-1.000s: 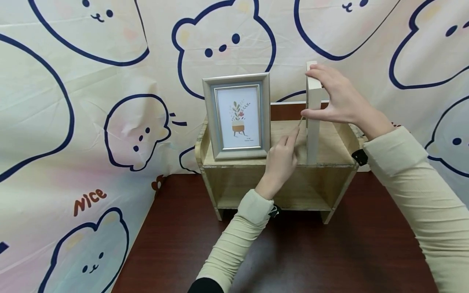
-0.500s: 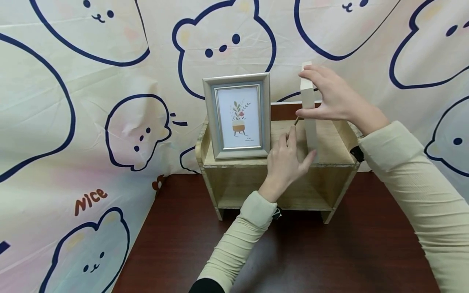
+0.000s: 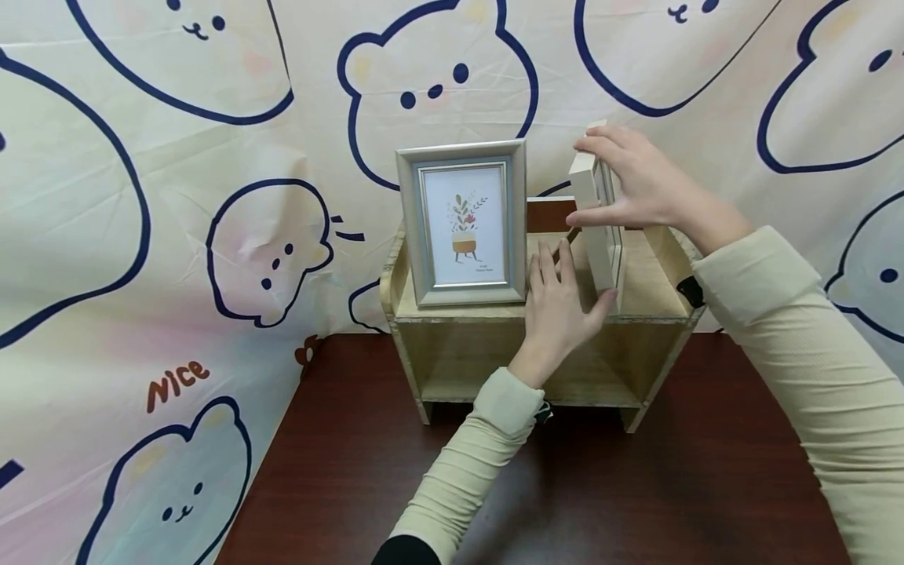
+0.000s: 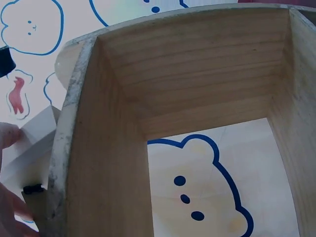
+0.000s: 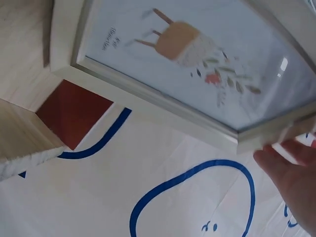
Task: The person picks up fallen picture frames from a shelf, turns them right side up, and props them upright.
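A light-rimmed picture frame (image 3: 592, 227), nearly edge-on in the head view, stands on the right part of a small wooden shelf (image 3: 653, 290). My right hand (image 3: 646, 184) grips its upper part, the thumb lower on its near side edge. In the right wrist view, its potted-plant print (image 5: 197, 59) shows behind glass. My left hand (image 3: 558, 314) has its fingers extended beside the thin stand leg (image 3: 565, 243) behind the frame, and its thumb is at the frame's lower edge. Whether those fingers touch the leg is unclear.
Another picture frame (image 3: 462, 224) with a plant print stands on the shelf's left part, close to my left fingers. An open compartment (image 3: 596, 361) lies below. The shelf sits on a dark red-brown table (image 3: 339, 471), before a cartoon-printed cloth (image 3: 268, 141).
The right hand has moved the frame slightly left and turned it, so its front now shows on the right. The left hand has gone from pinching the stand leg to straighter, spread fingers.
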`<state>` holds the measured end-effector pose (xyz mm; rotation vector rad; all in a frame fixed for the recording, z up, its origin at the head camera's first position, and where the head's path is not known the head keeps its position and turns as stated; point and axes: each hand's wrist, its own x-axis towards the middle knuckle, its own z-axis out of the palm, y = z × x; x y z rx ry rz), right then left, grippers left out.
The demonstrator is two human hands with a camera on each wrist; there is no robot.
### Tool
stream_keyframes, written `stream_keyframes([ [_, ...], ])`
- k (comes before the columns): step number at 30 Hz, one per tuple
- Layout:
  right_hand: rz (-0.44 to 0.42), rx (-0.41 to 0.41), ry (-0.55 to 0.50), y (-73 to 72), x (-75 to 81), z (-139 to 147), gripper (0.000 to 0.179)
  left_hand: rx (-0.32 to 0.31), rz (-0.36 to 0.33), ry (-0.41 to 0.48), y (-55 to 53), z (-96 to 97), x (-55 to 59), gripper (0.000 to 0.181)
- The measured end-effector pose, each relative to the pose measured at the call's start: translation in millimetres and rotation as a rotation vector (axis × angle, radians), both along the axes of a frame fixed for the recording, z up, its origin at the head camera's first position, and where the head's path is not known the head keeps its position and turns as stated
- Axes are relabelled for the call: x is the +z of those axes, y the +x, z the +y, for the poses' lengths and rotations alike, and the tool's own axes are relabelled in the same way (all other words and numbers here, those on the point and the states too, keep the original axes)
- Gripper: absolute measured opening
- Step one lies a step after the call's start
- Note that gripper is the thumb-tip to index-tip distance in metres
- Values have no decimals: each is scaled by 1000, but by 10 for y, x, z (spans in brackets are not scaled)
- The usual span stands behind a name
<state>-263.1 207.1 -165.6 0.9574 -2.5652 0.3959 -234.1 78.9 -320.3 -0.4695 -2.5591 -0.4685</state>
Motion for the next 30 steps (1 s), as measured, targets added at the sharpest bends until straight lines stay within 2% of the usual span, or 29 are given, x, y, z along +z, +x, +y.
stream_keyframes([
  [4,-80,28,41,19,78,78,88,-13,-20,18,-10,22,-12,94],
  [7,-104,44,67,19,112,115,88,-26,-34,54,-17,29,-25,95],
  [16,-55,-21,95,17,126,102,89,-72,-119,152,-38,26,-41,94],
  [20,-38,-69,105,19,123,93,90,-82,-119,174,-22,12,-44,93],
  [24,-17,-121,106,18,100,89,91,-108,-50,209,8,3,-65,87],
  [27,-1,-130,91,10,80,97,91,-143,68,255,20,5,-92,80],
  [30,6,-106,49,-17,63,131,92,-176,213,289,19,19,-116,71],
])
